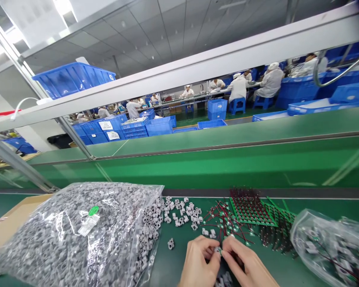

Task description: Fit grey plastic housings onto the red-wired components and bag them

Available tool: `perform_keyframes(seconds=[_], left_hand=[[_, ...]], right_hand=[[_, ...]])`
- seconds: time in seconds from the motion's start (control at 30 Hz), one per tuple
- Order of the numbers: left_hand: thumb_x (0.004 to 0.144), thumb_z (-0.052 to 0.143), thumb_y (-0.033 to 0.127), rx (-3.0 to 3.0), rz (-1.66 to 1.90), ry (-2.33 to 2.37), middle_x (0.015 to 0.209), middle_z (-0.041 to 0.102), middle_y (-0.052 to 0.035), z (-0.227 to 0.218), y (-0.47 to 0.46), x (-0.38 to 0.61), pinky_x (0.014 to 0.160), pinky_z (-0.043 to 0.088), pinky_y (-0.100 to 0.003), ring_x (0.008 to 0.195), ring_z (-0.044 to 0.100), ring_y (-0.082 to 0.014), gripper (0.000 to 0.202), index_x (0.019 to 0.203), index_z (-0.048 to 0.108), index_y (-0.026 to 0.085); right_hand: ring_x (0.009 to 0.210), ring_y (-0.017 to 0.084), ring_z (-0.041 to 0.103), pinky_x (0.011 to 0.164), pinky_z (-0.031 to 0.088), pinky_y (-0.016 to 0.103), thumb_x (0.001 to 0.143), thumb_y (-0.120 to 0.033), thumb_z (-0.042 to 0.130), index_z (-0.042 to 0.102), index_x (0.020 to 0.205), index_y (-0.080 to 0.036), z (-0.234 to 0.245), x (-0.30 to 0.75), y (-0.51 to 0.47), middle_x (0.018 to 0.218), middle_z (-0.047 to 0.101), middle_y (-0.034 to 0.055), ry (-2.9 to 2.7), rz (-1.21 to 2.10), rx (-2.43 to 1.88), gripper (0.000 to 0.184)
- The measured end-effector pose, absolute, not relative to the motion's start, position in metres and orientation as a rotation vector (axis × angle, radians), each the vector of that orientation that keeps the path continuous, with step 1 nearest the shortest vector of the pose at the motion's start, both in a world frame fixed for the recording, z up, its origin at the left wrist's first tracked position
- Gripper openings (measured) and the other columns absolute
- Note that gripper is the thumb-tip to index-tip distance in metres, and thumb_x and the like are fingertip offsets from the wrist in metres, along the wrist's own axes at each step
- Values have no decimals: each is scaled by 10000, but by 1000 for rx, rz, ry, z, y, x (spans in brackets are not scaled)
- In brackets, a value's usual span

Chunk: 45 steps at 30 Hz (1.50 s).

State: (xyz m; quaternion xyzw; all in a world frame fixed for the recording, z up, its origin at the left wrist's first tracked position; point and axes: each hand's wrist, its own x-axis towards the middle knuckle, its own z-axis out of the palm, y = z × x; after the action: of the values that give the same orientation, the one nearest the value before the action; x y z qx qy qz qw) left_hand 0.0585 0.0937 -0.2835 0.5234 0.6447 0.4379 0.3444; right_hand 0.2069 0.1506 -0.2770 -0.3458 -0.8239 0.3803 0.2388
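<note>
My left hand (199, 263) and my right hand (245, 263) meet at the bottom centre over the green bench. Both pinch one small grey part (217, 250) between their fingertips, fingers closed. A thin wire seems to run from it under my right hand. Loose grey plastic sleeves (182, 215) lie scattered just beyond my fingers. To their right sits a pile of small green circuit boards with red and black wires (227, 223), and a green panel of boards (249, 209).
A big clear bag of grey sleeves (74, 235) fills the left, lying on cardboard (8, 223). Another clear bag with wired parts (332, 247) is at the right. A green conveyor belt (215, 167) runs behind. Blue crates and white-coated workers are far off.
</note>
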Motion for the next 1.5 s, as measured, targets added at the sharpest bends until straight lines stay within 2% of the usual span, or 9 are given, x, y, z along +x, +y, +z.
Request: perform_keyframes(seconds=[0.43, 0.57, 0.63, 0.8, 0.97, 1.13, 1.23, 1.37, 1.5], left_hand=[[834, 528, 149, 1397, 1018, 1724, 945, 638, -77, -273, 88, 62, 787, 481, -271, 878, 566, -195, 246, 1006, 702, 173], [798, 523, 83, 1451, 886, 1772, 927, 642, -71, -265, 86, 58, 815, 470, -307, 883, 567, -209, 258, 984, 682, 163], [774, 540, 64, 1502, 797, 1799, 892, 631, -69, -260, 85, 54, 858, 458, -337, 885, 566, -216, 244, 952, 680, 156], [728, 628, 68, 1539, 726, 1749, 937, 615, -55, -251, 83, 42, 1130, 209, -445, 996, 569, -216, 213, 892, 709, 178], [827, 577, 195, 1500, 909, 1806, 966, 585, -62, -245, 79, 13, 983, 378, -373, 996, 557, -223, 129, 891, 689, 191], [939, 365, 243, 1458, 1042, 1999, 967, 555, -77, -248, 64, -29, 756, 440, -301, 805, 557, -185, 274, 935, 627, 164], [934, 335, 208, 1454, 968, 2060, 1026, 535, -87, -252, 53, -44, 813, 440, -308, 848, 557, -187, 290, 1028, 605, 161], [859, 464, 175, 1373, 835, 2078, 1132, 508, -94, -253, 46, -44, 845, 442, -293, 914, 555, -192, 324, 1161, 581, 181], [854, 469, 153, 1398, 745, 2137, 1072, 535, -95, -254, 48, -35, 871, 428, -321, 960, 557, -225, 256, 1049, 633, 179]], right_hand=[[809, 153, 608, 752, 509, 237, 966, -275, 332, 504, 834, -213, -283, 208, 144, 863, 607, 54, -2314, 952, -890, 225], [985, 179, 600, 925, 461, 289, 960, -337, 437, 582, 883, -229, -275, 220, 152, 998, 635, 54, -2393, 910, -863, 196], [970, 174, 594, 958, 423, 318, 964, -382, 460, 589, 857, -232, -269, 230, 165, 978, 635, 30, -2430, 905, -895, 225], [847, 185, 556, 781, 417, 319, 974, -368, 423, 557, 807, -211, -274, 248, 202, 881, 597, 36, -2351, 619, -1068, 265], [754, 199, 507, 682, 347, 314, 972, -323, 402, 540, 769, -199, -300, 241, 214, 817, 558, 43, -2435, 243, -1069, 275], [702, 200, 485, 671, 298, 321, 997, -303, 316, 535, 739, -195, -312, 239, 217, 762, 553, 51, -2422, 141, -992, 356], [746, 194, 522, 704, 312, 320, 1002, -337, 344, 580, 830, -204, -317, 243, 221, 816, 593, 45, -2400, 194, -926, 321], [772, 187, 562, 699, 343, 307, 988, -406, 377, 602, 837, -220, -319, 247, 228, 841, 619, 41, -2385, 272, -911, 328], [838, 191, 598, 697, 384, 296, 971, -453, 393, 611, 832, -227, -311, 247, 227, 912, 639, 53, -2365, 322, -932, 344]])
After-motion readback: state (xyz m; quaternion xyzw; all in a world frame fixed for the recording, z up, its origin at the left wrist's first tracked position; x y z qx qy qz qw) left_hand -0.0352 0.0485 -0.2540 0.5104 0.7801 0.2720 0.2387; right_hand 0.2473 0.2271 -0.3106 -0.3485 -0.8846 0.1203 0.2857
